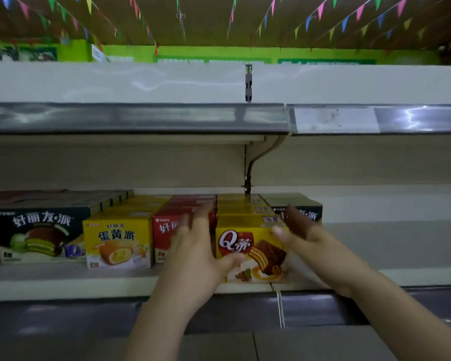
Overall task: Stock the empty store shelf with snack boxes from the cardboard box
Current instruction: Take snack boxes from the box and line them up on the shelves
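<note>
While both hands frame the yellow Q-ti box [250, 250], it stands at the front edge of the lower shelf [71, 280], near the seam between the two shelf boards. The left hand [193, 252] lies flat against the box's left side, fingers straight and thumb across the lower front face; the right hand [301, 229] is spread with straight fingers at the box's upper right corner, though blur makes it hard to say whether it truly touches.

Rows already fill the left stretch of this shelf: dark green-tea pie boxes [41, 234] toward the left edge, then yellow egg-yolk pie boxes [117, 239], then red boxes [167, 230] touching the left hand, each row running back to the rear wall. More yellow boxes sit behind the Q-ti box, and another dark box [309, 212] stands just right of them.

By my reckoning the job is roughly half done: the lower shelf's right stretch is bare, and the upper shelf [141, 118] shows no stock. The cardboard box is out of view.
</note>
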{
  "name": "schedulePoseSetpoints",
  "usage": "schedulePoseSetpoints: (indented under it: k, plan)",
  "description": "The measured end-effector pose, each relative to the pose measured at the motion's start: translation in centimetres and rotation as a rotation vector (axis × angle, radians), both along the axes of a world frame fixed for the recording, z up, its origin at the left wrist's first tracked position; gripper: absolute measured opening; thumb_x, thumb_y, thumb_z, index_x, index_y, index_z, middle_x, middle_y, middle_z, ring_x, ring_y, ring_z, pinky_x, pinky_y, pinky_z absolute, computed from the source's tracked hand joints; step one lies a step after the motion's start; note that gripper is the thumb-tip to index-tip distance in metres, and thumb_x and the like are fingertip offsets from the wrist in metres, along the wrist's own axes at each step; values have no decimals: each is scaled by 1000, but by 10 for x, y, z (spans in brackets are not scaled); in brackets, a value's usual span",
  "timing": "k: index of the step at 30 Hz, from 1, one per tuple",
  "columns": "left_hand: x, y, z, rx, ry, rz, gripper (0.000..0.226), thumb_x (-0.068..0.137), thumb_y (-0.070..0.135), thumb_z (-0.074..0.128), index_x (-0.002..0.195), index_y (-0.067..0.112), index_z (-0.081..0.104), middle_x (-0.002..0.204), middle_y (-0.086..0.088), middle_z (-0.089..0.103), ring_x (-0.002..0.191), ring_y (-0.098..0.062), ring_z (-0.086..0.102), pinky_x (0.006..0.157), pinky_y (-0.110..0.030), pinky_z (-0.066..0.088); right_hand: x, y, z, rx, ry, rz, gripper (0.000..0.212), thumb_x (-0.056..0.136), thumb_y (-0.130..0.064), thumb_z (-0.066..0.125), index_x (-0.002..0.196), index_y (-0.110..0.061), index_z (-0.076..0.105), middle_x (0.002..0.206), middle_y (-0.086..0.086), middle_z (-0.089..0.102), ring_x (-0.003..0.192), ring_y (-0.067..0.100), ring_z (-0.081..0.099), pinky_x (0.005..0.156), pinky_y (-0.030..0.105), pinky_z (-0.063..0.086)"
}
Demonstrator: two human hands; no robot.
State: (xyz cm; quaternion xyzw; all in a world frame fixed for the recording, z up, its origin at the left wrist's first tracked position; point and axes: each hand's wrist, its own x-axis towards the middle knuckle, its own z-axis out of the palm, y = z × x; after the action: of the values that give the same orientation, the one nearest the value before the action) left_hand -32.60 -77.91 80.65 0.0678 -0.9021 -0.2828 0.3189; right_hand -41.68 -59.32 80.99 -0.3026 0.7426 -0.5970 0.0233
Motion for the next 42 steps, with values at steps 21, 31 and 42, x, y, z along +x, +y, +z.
schedulePoseSetpoints:
  k: [21, 31, 42]
  plan:
    - [-53, 44, 39, -760, -187, -79, 75, 78, 77, 50, 130, 24, 49, 125, 1, 58, 108, -21, 56, 72, -32, 43, -110, 4, 15, -280, -391, -435, 24, 97, -28, 50, 98, -6, 61, 92, 17, 68, 79, 29, 64, 90, 43, 50]
    - [-54, 45, 43, -706, -255, -87, 83, 77, 80, 48, 138, 25, 44, 138, 2, 51, 120, -20, 52, 81, -33, 46, -114, 2, 14, -246, -369, -489, 26, 94, -28, 53, 96, -4, 61, 96, 19, 67, 83, 31, 64, 84, 41, 51]
    - [5, 18, 65, -7, 210, -236, 36, 95, 36, 57, 128, 23, 59, 122, 10, 62, 116, -5, 55, 94, -20, 44, -30, -9, 69, 200, 274, -461, 45, 94, -34, 58, 136, -18, 53, 141, 8, 50, 123, 27, 50, 86, 28, 38]
